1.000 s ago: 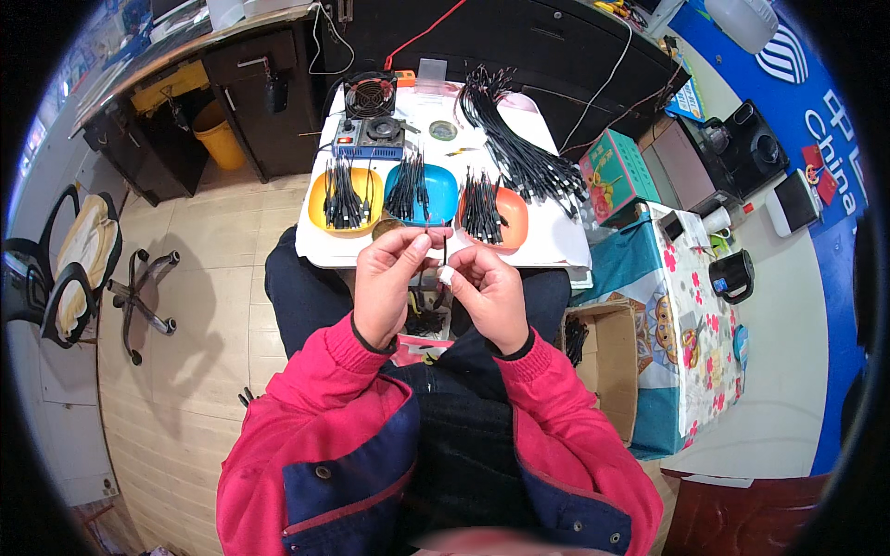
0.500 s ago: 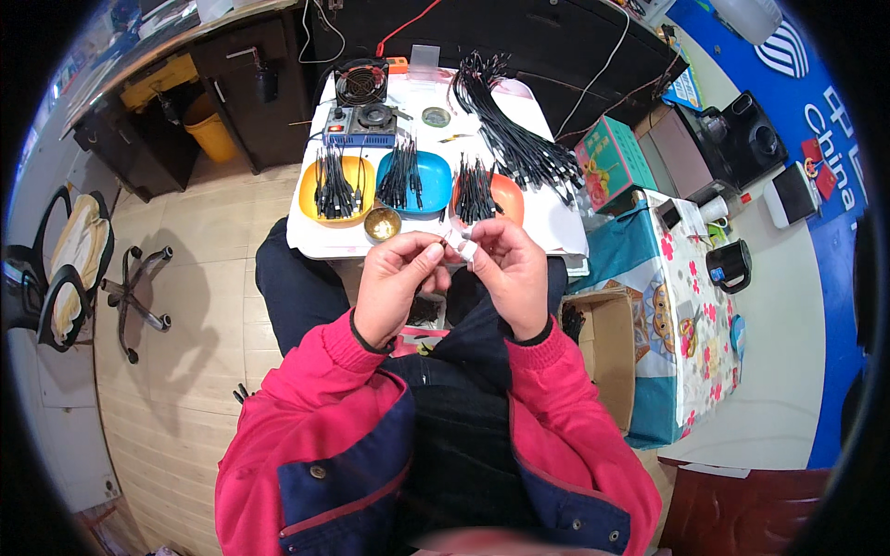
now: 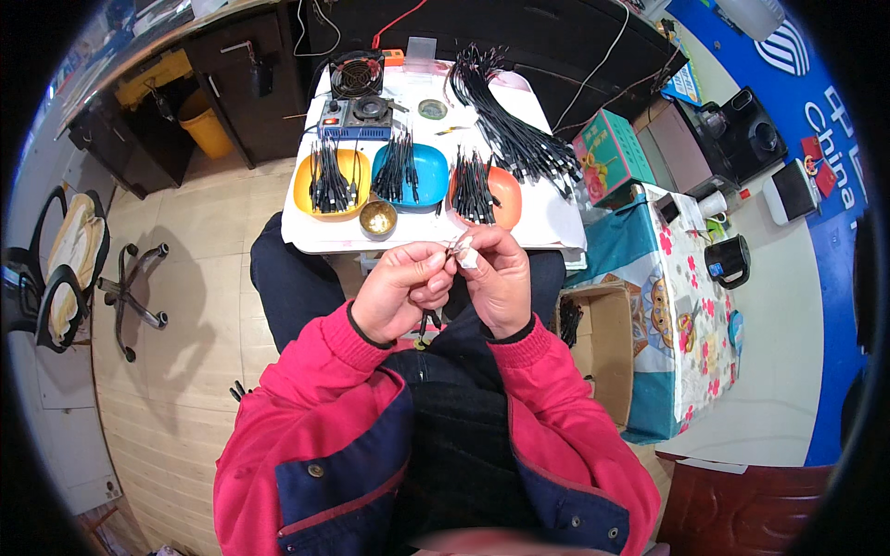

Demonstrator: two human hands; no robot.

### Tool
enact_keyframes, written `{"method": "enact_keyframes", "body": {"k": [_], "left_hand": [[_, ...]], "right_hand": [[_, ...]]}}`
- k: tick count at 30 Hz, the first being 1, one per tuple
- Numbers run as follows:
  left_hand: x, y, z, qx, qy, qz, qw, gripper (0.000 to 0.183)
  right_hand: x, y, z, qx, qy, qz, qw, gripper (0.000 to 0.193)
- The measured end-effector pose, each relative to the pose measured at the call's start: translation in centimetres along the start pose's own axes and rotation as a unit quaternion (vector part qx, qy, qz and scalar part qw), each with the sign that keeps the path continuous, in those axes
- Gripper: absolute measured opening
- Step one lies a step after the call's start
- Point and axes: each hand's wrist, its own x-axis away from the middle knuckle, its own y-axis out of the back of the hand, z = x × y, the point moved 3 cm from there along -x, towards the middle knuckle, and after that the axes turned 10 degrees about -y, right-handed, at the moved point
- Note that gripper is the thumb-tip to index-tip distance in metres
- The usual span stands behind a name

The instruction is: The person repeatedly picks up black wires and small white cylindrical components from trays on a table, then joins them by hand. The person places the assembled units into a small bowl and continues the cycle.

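Note:
Above my lap, near the table's front edge, both hands meet with their fingertips pinched together. My left hand (image 3: 400,285) is closed on a short black cable (image 3: 425,324), whose lower part hangs below its fingers. Thin wire ends (image 3: 452,248) show between the fingertips, where my right hand (image 3: 502,285) pinches them. White tape (image 3: 469,257) wraps fingertips of my right hand. Just beyond the hands, a small round metal bowl (image 3: 378,219) stands on the white table (image 3: 324,239). Fine detail of the wires is hidden by the fingers.
Yellow (image 3: 311,204), blue (image 3: 432,193) and orange (image 3: 507,197) trays bear bundles of short black cables. Behind them stand a blue heating device (image 3: 357,120) and a fan (image 3: 357,76). A large cable bundle (image 3: 524,134) lies back right. A cardboard box (image 3: 607,366) stands right of my legs.
Both hands have shifted slightly left and lower, with the fingertips closer together. The black cable now shows hanging beneath my left hand, and the white tape has turned downward.

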Motion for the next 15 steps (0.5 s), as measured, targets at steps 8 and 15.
{"method": "enact_keyframes", "body": {"k": [8, 15], "left_hand": [[0.3, 0.5, -0.2, -0.032, 0.047, -0.007, 0.998, 0.019], [0.2, 0.7, 0.0, -0.06, 0.005, 0.0, 0.998, 0.02]], "right_hand": [[0.4, 0.3, 1.1, 0.034, -0.12, -0.018, 0.992, 0.011], [0.7, 0.6, -0.1, -0.072, -0.166, -0.024, 0.983, 0.014]]}}
